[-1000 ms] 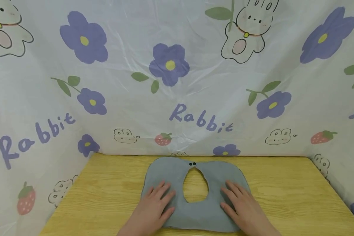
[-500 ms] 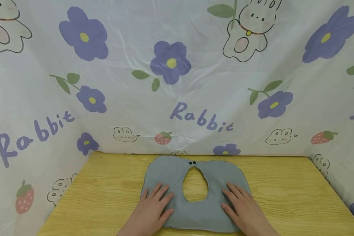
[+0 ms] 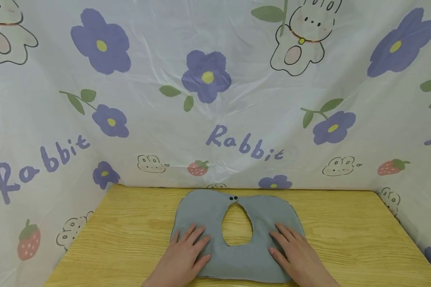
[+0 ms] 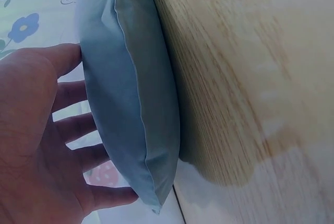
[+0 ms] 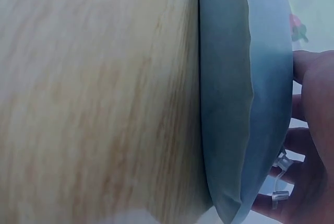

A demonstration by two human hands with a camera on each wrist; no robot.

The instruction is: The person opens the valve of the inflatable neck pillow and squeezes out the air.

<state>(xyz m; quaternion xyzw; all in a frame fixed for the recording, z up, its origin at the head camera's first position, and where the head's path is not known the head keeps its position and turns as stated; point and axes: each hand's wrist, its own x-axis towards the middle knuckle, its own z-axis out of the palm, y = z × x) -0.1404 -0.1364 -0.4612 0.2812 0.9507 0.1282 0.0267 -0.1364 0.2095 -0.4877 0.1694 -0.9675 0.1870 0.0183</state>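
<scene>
A grey-blue neck pillow [image 3: 244,261] lies flat on the wooden table, puffed up, with a teardrop-shaped opening in its middle. Two dark snap buttons [image 3: 233,198] sit side by side where its ends meet at the far edge. My left hand [image 3: 183,255] rests on the pillow's left part, fingers spread. On the right part rests my right hand [image 3: 296,251], its fingers fairly straight. The left wrist view shows the pillow's seamed side [image 4: 141,98] with fingertips on its upper face. In the right wrist view a small clear plastic piece [image 5: 282,169] shows by the pillow near my fingers.
The wooden table [image 3: 348,235] extends to both sides of the pillow. A white cloth [image 3: 147,59] printed with purple flowers, rabbits and strawberries hangs behind the table and along both sides.
The hands stay on the pillow; the left fingers have shifted slightly back toward the near edge. The head view has tilted a little.
</scene>
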